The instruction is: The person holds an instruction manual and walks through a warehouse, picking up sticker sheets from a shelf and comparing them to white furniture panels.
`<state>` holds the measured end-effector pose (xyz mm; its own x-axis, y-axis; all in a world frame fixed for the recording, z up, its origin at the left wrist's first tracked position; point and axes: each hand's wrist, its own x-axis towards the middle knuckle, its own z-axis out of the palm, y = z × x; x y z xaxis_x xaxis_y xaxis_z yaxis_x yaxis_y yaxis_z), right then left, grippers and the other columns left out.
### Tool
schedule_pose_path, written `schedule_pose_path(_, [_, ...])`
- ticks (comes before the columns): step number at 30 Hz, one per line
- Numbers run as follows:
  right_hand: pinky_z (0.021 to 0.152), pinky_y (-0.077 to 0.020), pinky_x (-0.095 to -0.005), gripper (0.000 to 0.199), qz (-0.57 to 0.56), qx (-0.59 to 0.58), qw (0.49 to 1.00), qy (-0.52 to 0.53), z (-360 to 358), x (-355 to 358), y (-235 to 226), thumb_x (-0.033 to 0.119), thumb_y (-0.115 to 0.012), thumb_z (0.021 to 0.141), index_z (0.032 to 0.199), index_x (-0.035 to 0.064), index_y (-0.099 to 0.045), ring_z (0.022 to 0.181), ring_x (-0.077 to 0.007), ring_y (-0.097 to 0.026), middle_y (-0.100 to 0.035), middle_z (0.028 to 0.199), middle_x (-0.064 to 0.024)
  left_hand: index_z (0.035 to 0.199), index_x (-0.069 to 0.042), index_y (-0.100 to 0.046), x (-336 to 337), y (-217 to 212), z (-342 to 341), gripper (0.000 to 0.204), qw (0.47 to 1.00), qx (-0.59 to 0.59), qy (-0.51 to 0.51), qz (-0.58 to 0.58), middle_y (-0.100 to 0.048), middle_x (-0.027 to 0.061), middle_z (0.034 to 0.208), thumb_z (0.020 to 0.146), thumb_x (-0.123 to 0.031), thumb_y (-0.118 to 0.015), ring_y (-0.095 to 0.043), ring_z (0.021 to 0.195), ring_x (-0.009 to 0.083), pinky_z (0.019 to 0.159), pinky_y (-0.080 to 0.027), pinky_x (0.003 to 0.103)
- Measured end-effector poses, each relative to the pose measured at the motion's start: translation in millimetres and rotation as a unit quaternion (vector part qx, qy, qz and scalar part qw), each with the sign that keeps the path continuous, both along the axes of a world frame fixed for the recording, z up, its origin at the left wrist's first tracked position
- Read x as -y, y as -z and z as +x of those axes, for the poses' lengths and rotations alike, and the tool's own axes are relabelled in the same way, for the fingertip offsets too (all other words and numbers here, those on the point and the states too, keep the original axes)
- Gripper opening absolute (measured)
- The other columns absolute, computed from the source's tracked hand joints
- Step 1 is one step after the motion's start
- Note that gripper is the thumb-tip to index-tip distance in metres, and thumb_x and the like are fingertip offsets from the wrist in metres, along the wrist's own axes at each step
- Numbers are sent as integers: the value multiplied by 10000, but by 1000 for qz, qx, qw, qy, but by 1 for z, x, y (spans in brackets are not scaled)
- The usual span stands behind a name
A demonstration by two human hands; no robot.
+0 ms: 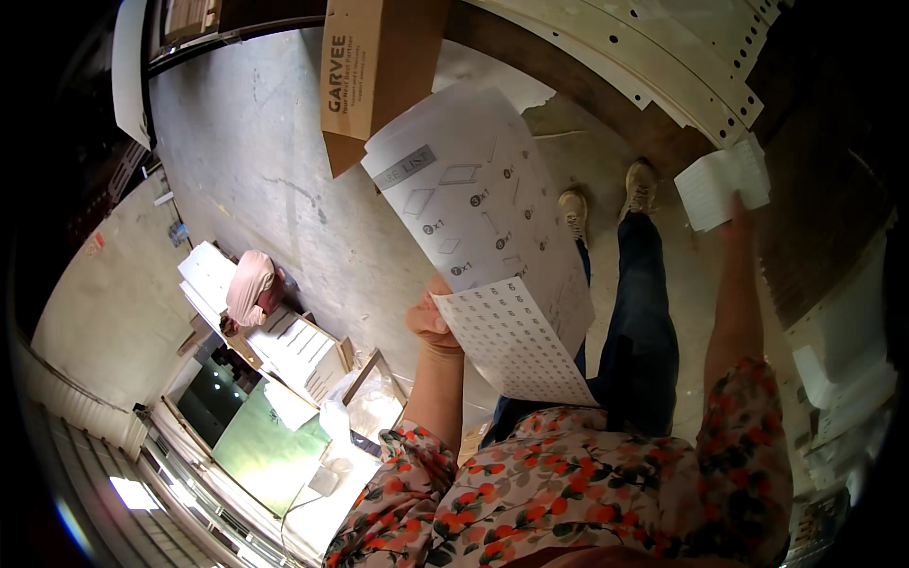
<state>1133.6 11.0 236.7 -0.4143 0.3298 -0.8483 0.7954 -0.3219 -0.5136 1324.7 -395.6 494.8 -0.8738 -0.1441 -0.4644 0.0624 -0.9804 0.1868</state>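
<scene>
While the person stands on a bare concrete floor (284,180), the head view shows the left hand (431,322) raised in front of the chest, thumb and fingers pinched on the lower left corner of a large white instruction sheet (478,208). This sheet spreads up and to the right from the hand; its upper part carries grey line drawings of parts with small dark round markers, and a second page (516,346) folded below it is covered with rows of small dots. Just above the sheet's top edge hangs a long brown cardboard box (374,66) with dark lettering down its side, its lower end overlapping the paper's corner. Well apart to the right, the right hand (734,213) is stretched out and closed on a small white lined booklet (724,185), whose upper edge lies against pale perforated metal strips (663,66). Between the two arms show blue jeans (639,322) and tan shoes (573,213) on the floor. At lower left another person in a pink head covering (248,284) bends over white panels (303,350) beside a green glass pane (260,440).
</scene>
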Motion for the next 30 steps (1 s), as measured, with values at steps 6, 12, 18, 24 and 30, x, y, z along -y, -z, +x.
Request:
schedule_pose_path(6, [779, -393, -365, 491, -24, -17, 1000, -11, 1, -5, 11, 183, -552, 763, 1143, -31, -326, 965, -260, -444, -433, 1072, -134, 935, 93, -509, 0, 9, 4, 447, 999, 14, -35, 4, -496, 237, 1010, 502, -15, -479, -503, 923, 329, 823, -390, 376])
schedule_pose_path(12, [774, -398, -371, 487, -9, 3, 1000, -23, 1, 4, 15, 190, -561, 755, 1131, -28, -340, 957, -260, -449, -438, 1064, -137, 1099, 89, -384, 1, 13, 1, 616, 998, -42, -33, 34, -450, 239, 1079, 496, -12, -462, -476, 974, 330, 858, -369, 389])
schedule_pose_path(18, [763, -409, -378, 475, -6, -8, 1000, -17, 0, -3, 15, 197, -579, 740, 1105, -23, -370, 943, -251, -459, -448, 1050, -136, 1097, 113, -369, 1, 19, -2, 620, 999, 14, -50, 5, -463, 238, 1059, 503, -28, -472, -491, 947, 332, 845, -383, 388])
schedule_pose_path(24, [759, -417, -381, 464, -8, -40, 998, -56, 14, 12, 5, 193, -587, 732, 1093, -19, -384, 937, -239, -464, -454, 1043, -129, 879, 136, -515, 7, 28, -4, 422, 965, 219, 106, -99, -559, 221, 853, 512, -63, -453, -570, 744, 289, 730, -457, 336])
schedule_pose_path(30, [789, -407, -375, 484, -135, -28, 989, 44, 37, 14, -21, 137, -550, 754, 1161, 16, -317, 942, -222, -463, -452, 1047, -114, 833, 127, -531, 1, 40, -8, 386, 941, 265, 158, -138, -570, 204, 808, 518, -79, -444, -570, 683, 256, 692, -458, 304])
